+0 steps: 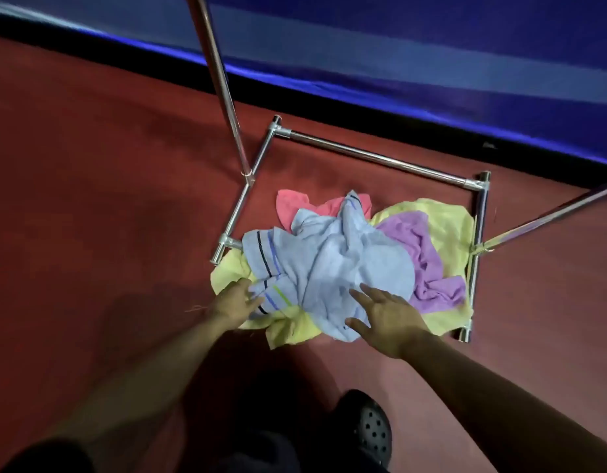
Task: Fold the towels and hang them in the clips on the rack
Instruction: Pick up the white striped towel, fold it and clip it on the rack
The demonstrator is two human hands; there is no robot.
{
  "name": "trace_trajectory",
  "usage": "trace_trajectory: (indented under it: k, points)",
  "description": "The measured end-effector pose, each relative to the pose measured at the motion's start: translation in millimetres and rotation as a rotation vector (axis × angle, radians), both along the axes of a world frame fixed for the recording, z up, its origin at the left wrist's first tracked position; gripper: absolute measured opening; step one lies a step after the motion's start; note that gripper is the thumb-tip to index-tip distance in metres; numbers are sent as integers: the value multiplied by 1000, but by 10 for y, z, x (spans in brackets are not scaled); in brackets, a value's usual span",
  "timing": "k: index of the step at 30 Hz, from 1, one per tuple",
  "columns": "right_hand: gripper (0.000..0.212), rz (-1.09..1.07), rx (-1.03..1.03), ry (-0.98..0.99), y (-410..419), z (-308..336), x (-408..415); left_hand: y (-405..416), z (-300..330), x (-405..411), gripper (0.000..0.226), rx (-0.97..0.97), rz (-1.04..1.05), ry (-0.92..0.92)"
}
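Note:
A heap of crumpled towels lies on the red floor inside the rack's metal base frame [380, 157]. On top is a pale blue towel [332, 264] with dark, blue and green stripes. Under it are a purple towel [428, 264], a yellow towel [445, 223] and a pink towel [290, 206]. My left hand [235, 300] reaches the blue towel's striped near-left edge, fingers extended and touching it. My right hand [385, 317] hovers over the blue towel's near edge with fingers spread. No clips are in view.
Two chrome uprights rise from the base, one at the left [220, 83] and one at the right [547, 218]. A blue wall band [431, 63] runs behind. My dark perforated shoe [370, 428] stands on the floor just below the pile.

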State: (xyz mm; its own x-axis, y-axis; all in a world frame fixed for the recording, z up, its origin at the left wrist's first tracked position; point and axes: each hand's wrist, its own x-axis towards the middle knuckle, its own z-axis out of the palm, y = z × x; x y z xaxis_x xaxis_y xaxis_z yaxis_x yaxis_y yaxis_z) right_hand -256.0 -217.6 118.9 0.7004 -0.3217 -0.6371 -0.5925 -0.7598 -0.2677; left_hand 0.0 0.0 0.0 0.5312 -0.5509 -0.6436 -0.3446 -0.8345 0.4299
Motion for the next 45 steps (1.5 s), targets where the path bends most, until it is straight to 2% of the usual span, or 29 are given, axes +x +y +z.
trace_trajectory:
  k: [5,7,13,17,19,24,32,38,45]
  points:
    - [68,23,-10,-7,132,-187,-36,-69,-298,-49,42,-38,340,62]
    - [68,18,-4,-4,178,-241,-14,-115,-415,-42,30,-61,419,69]
    - [69,-76,60,-7,287,-374,54,-215,-326,-69,19,-240,501,23]
    - [70,-108,56,-31,347,-151,117,-302,195,33,23,-383,426,23]
    - [70,-130,45,-78,380,71,136,-362,574,77,26,-448,391,56]
    - [75,-199,32,-265,523,913,40,-426,1792,34,8,-619,168,36]
    - [96,-373,127,-678,849,2738,-188,-496,4346,-612,3,-886,137,215]
    - [116,-480,239,-975,1139,3911,-405,-221,5972,-1248,45,-1109,230,301]
    - [131,-509,225,-1197,1400,4846,-686,206,7512,-1992,61,-1383,39,276]
